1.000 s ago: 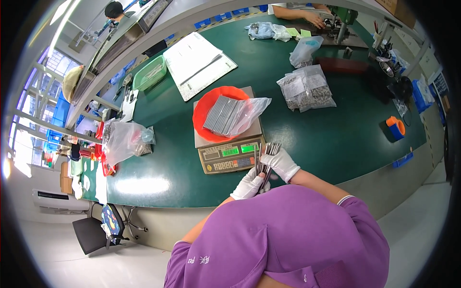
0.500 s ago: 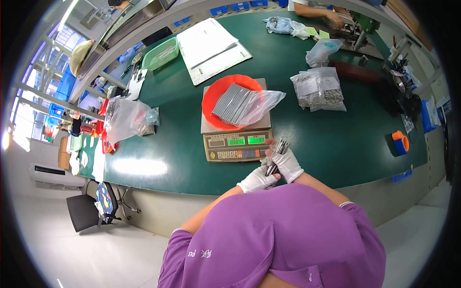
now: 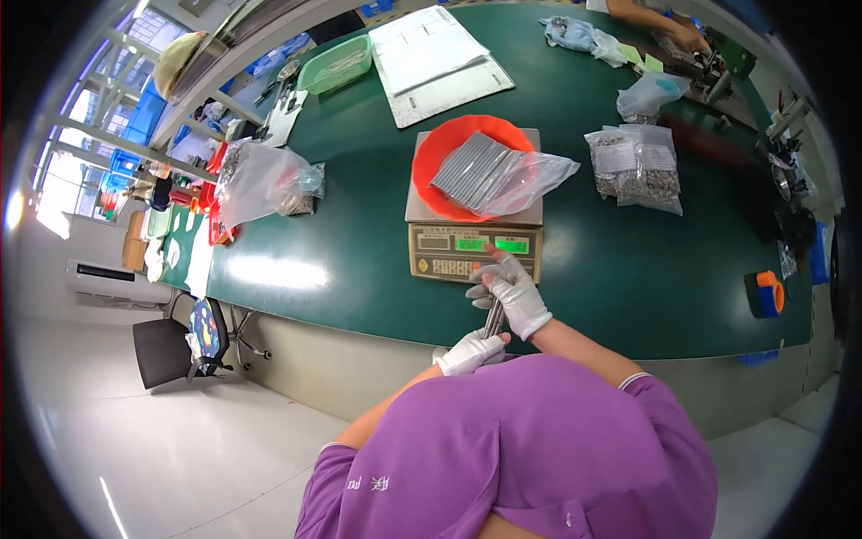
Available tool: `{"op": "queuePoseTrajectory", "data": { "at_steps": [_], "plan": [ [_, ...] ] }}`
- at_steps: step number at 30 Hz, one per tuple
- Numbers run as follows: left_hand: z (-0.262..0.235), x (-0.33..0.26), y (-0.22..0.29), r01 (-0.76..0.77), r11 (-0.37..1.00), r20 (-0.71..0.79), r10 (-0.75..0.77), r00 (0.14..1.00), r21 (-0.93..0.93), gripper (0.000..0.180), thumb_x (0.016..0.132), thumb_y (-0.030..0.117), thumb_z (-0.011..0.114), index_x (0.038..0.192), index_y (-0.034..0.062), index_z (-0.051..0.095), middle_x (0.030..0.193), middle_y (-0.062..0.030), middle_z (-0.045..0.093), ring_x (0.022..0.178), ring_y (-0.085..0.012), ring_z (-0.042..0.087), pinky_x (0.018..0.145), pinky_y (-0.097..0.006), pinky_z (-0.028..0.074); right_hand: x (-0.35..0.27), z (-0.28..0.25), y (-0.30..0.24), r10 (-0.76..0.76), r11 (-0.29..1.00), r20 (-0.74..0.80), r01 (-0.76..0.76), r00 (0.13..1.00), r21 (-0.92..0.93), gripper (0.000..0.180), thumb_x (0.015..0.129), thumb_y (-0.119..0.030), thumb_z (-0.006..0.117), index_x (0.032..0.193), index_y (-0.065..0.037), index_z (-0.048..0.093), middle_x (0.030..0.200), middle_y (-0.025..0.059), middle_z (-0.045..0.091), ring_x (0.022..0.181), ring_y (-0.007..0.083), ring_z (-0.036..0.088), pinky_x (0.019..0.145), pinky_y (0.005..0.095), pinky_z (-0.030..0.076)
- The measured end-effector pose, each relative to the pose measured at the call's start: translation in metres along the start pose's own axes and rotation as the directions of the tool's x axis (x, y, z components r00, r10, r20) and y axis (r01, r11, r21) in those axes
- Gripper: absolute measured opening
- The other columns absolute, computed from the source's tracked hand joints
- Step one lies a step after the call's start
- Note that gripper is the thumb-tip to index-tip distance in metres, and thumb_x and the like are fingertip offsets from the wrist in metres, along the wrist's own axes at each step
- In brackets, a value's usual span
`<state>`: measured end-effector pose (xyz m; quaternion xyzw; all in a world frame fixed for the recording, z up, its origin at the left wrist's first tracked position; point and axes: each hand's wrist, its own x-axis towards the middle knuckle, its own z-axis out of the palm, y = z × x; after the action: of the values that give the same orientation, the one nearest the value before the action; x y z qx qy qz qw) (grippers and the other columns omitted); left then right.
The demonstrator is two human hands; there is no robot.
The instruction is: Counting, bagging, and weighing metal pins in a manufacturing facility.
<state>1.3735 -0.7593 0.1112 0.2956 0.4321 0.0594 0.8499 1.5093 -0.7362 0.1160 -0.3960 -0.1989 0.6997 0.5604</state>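
Observation:
A small bundle of slim metal rods (image 3: 493, 320) stands slantwise between my two hands, over the table's near edge. My left hand (image 3: 471, 353), in a white glove with bare fingertips, is closed round its lower end. Higher up, my right hand (image 3: 517, 295), gloved likewise, curls about the upper end and hides it; one bare fingertip sticks out toward the scale display. Just beyond is a counting scale (image 3: 424, 241) with lit green displays. On its plate sits an orange-red scalloped bowl (image 3: 429, 171), holding many grey rods (image 3: 476, 169) partly in a clear plastic bag (image 3: 541, 184).
Bags of small metal parts (image 3: 636, 166) lie right of the scale. Another plastic bag (image 3: 265, 184) lies left. Papers (image 3: 431, 54) and a green basket (image 3: 334, 67) are behind. An orange-and-blue tape roll (image 3: 769, 295) stands far right. A co-worker's hand (image 3: 690, 38) works at a machine.
My right hand has moved up and away from my left along the rods, and its finger now reaches over the scale's front. The whole view has shifted slightly.

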Motion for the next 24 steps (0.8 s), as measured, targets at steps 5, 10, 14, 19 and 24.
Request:
{"op": "queuePoseTrajectory", "data": {
  "at_steps": [5,10,14,19,24],
  "plan": [
    [-0.037,-0.034,-0.008,-0.108,0.992,-0.017,0.107,0.994,-0.068,0.027,0.086,0.032,0.053,0.070,0.0136,0.041,0.054,0.0062,0.038,0.045,-0.0036,0.031,0.040,-0.021,0.023,0.028,0.038,0.021,0.165,0.962,0.229,-0.105,0.959,-0.253,0.039,0.088,-0.035,0.047,0.084,0.002,0.058,0.072,0.0104,0.060,0.061,0.0203,0.062,0.057,0.0287,0.051],
    [-0.104,-0.087,-0.041,-0.259,0.937,-0.131,0.233,0.964,-0.234,0.029,0.086,0.036,0.052,0.070,0.0132,0.046,0.055,0.0068,0.037,0.047,-0.0046,0.031,0.044,-0.021,0.025,0.052,0.130,0.073,0.375,0.732,0.295,-0.086,0.879,-0.675,0.048,0.086,-0.041,0.048,0.059,-0.002,0.057,0.058,0.0077,0.058,0.056,0.0157,0.058,0.056,0.0285,0.046],
    [-0.163,-0.143,-0.066,-0.363,0.867,-0.314,0.258,0.914,-0.342,0.033,0.086,0.037,0.052,0.065,0.0137,0.042,0.053,0.0055,0.034,0.046,-0.0067,0.030,0.043,-0.023,0.025,0.062,0.221,0.134,0.465,0.666,0.435,0.019,0.771,-0.746,0.048,0.086,-0.042,0.049,0.054,-0.006,0.054,0.053,0.0037,0.055,0.054,0.0121,0.052,0.056,0.0269,0.043],
    [-0.222,-0.224,-0.098,-0.507,0.588,-0.469,0.232,0.852,-0.630,0.036,0.086,0.035,0.051,0.062,0.0138,0.036,0.049,0.0020,0.031,0.044,-0.0101,0.031,0.042,-0.025,0.026,0.065,0.322,0.273,0.542,0.791,0.495,-0.214,0.679,-0.573,0.046,0.086,-0.045,0.047,0.055,-0.011,0.045,0.054,-0.0002,0.046,0.051,0.0117,0.043,0.054,0.0284,0.041],
    [-0.275,-0.270,-0.134,-0.679,0.368,-0.659,0.201,0.725,-0.635,0.030,0.084,0.034,0.055,0.067,0.0135,0.043,0.053,0.0031,0.039,0.046,-0.0096,0.036,0.044,-0.023,0.031,0.048,0.404,0.320,0.789,0.594,0.415,-0.395,0.452,-0.701,0.042,0.085,-0.046,0.048,0.059,-0.014,0.043,0.052,-0.0016,0.041,0.048,0.0125,0.047,0.047,0.0270,0.040]
  ]
}}
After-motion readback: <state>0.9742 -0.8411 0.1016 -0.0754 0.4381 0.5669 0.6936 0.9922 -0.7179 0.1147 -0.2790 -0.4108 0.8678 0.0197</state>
